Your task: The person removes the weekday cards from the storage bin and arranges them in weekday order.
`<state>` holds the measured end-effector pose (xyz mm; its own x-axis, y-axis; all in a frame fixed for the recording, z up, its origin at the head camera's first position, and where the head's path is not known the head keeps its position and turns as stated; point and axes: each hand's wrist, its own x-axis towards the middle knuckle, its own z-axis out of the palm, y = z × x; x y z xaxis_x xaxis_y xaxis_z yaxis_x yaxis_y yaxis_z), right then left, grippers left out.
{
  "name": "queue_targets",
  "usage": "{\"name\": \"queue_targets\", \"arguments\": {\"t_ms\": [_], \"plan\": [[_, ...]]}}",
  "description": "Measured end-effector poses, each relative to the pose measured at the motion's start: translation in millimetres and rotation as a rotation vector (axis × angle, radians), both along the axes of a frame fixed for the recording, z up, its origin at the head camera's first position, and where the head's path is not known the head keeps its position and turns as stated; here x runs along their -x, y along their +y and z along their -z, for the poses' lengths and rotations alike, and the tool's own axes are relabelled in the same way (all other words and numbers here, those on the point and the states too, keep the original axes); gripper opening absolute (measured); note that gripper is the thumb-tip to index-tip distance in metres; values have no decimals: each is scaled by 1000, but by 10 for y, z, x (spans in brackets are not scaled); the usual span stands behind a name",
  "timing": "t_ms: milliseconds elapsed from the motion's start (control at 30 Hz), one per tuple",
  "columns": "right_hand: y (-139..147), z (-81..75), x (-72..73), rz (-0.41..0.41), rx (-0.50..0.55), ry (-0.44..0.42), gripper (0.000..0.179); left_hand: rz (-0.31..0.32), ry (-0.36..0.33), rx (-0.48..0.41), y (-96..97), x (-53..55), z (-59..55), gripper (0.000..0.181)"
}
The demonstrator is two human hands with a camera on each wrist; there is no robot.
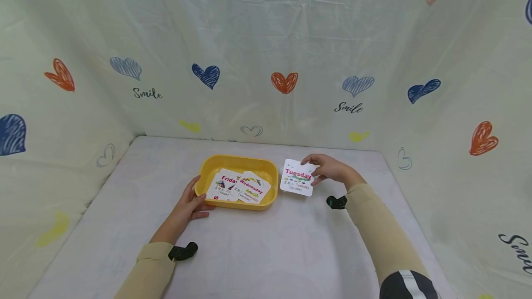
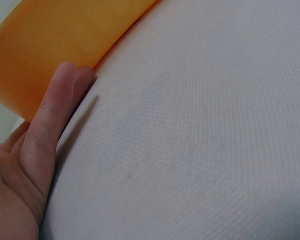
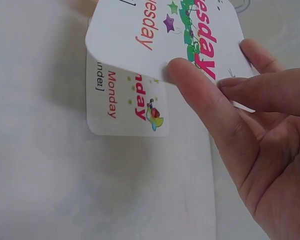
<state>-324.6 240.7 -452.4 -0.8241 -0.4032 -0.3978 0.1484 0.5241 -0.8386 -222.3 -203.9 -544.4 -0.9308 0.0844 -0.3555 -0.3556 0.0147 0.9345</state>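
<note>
My right hand (image 1: 332, 169) pinches a square white flashcard printed "Tuesday" (image 1: 294, 179) by its right edge, between thumb and fingers. In the right wrist view this card is raised and tilted over a "Monday" card (image 3: 127, 107) lying on the table, partly covered. At the left end of a shallow yellow tray (image 1: 272, 197), my left hand (image 1: 183, 209) grips the near corner. Inside the tray a "Friday" card (image 1: 220, 188) lies partly under a "Wednesday" card (image 1: 253, 189). More card edges may be hidden beneath them.
A white cloth covers the table (image 1: 257, 257). Behind and at both sides hangs a pale curtain (image 1: 249, 31) with hearts and "Smile" lettering. Dark wrist-worn devices show on the left wrist (image 1: 183, 251) and right wrist (image 1: 336, 202).
</note>
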Motion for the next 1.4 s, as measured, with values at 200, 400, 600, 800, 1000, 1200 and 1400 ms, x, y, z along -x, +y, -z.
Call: {"name": "queue_targets", "arguments": {"t_ms": [200,400,600,800,1000,1200,1400], "plan": [[135,89,-4,19,6,-9,41,2,3,-11,1,6,3,72],[268,195,-10,41,-13,0,41,2,3,-18,2,6,9,72],[381,301,-5,64,-62,2,44,-2,-3,-16,-2,4,1,72],[459,402,23,105,-126,24,48,-5,-3,-29,-8,3,-5,72],[476,433,23,149,-194,57,52,-2,2,-23,-7,-8,-15,72],[495,463,41,185,-280,98,56,1,3,-22,-5,-12,-23,72],[544,517,76,195,-341,126,62,-2,5,-19,-7,-14,-22,71]]}}
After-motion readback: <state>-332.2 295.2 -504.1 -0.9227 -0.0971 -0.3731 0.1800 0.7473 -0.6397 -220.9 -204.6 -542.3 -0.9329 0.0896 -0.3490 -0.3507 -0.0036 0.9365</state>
